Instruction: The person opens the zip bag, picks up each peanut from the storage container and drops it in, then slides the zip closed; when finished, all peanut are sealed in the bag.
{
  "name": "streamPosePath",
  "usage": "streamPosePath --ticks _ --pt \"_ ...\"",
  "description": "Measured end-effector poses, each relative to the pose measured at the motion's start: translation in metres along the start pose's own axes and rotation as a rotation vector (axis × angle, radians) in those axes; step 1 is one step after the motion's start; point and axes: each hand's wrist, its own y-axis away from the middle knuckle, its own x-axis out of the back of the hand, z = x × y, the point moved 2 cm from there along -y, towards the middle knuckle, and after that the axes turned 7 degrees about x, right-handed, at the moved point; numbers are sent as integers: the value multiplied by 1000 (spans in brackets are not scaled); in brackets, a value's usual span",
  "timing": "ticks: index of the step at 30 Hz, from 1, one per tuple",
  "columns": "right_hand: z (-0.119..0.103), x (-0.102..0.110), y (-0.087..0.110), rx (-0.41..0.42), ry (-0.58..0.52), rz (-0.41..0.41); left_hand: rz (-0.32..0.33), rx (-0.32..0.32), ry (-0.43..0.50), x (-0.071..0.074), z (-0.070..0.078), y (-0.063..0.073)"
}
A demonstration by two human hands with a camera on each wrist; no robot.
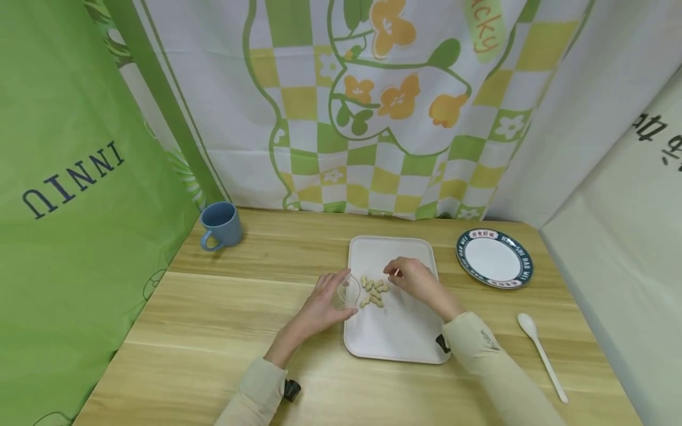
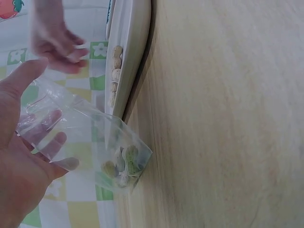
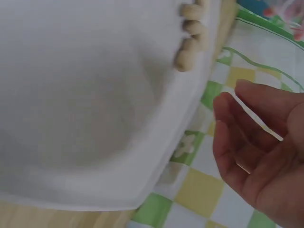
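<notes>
Seen through the head view, the wooden table (image 1: 202,331), pale and streaked with grain, fills the lower half of the frame; I find it walled by a green cloth (image 1: 80,236) with dark lettering at left, a patterned cloth (image 1: 373,130) of green and yellow checks and orange flowers at upper centre, and an off-white cloth (image 1: 623,225) with dark characters at right. A blue mug (image 1: 228,229) stands upright at centre left, its handle toward the lower left; a dark-rimmed plate (image 1: 490,259) lies at centre right, and a white spoon (image 1: 543,358) lies at lower right. Just right of centre I see a white tray (image 1: 394,337), rectangular with rounded corners, bearing a loose cluster of peanuts (image 1: 380,288), tan and unshelled, toward its left side. The clear bag (image 1: 349,291) is by the tray's left edge; in the left wrist view I see it as thin, creased and transparent, sloping to a lower corner at bottom centre, where several bagged peanuts (image 2: 130,159) gather, one greenish. The left hand (image 1: 319,305) grips the bag between thumb and fingers. The right hand (image 1: 418,281), above the tray's right side, has loosely bent fingers; in the right wrist view I see them holding nothing, thumb apart from fingertips.
</notes>
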Motion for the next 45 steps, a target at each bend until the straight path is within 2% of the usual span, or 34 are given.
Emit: streamPosePath --ticks 3,6,14,20,23,25,27,30,33,37,40,45 --pt "10 -13 2 -66 24 -102 13 -18 5 0 0 1" --pt "13 -22 2 -96 61 -136 22 -25 6 0 1 1" --pt "14 -33 -3 -117 82 -98 23 -17 7 1 1 0" --pt "21 -37 -3 -88 67 -86 22 -18 3 0 0 -1" --pt "22 -34 -1 -90 52 -64 27 -26 -3 0 -1 -1" --pt "20 -27 0 -88 27 -22 26 -31 3 0 -1 -2" --pt "14 -16 0 -53 -7 54 24 -30 9 0 -1 -2" --pt "1 0 -1 48 -48 164 19 -20 18 0 -1 -2" --pt "-16 13 -2 150 -79 213 13 -11 14 0 -2 -2" --pt "-42 19 -3 273 -111 172 12 -14 17 2 -2 -3" --pt "-57 16 -2 341 -116 123 16 -20 21 2 -2 -3" --pt "-69 3 -2 344 -92 42 7 -17 25 2 0 -1"
